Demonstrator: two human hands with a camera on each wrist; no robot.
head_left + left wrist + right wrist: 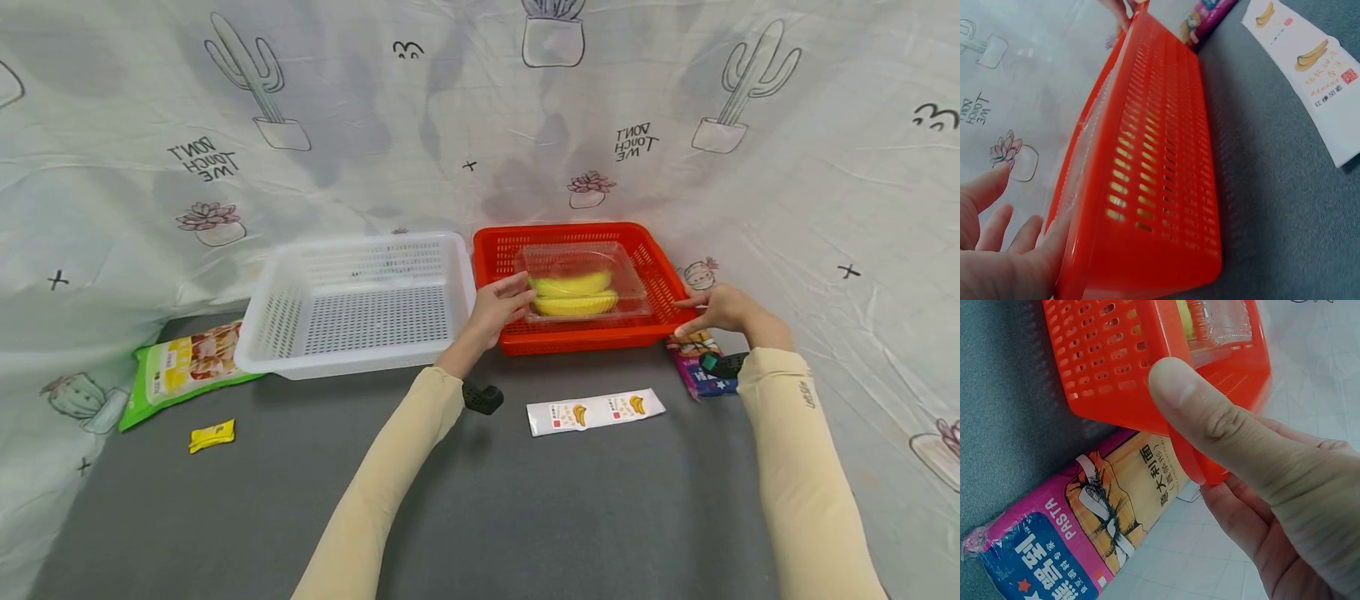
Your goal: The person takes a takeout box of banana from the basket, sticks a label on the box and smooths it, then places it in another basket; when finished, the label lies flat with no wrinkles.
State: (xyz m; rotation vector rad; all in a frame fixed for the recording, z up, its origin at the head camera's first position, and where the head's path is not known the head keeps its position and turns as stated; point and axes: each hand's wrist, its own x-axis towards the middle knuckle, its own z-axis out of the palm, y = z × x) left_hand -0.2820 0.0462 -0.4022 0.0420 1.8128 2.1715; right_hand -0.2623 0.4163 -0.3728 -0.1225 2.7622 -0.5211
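A red plastic basket [577, 340] stands near the back of the table. Inside it lies a clear plastic box [633, 287] with yellow bananas [573, 305] in it. My right hand [723, 310] pinches the basket's right rim, the thumb [1194, 394] on one side and the fingers beneath. At the left end of the basket is my left hand [497, 308], its fingers loosely extended over the rim beside the box. In the left wrist view, some fingertips [1057, 234] meet the red rim; whether they press on it I cannot tell.
A white basket [352, 361] stands left of the red one. Beside it lie a green snack bag [187, 367] and a small yellow packet [212, 435]. In front is a white banana-print wrapper [596, 412]. A pasta packet [1091, 519] lies by the red basket's right end.
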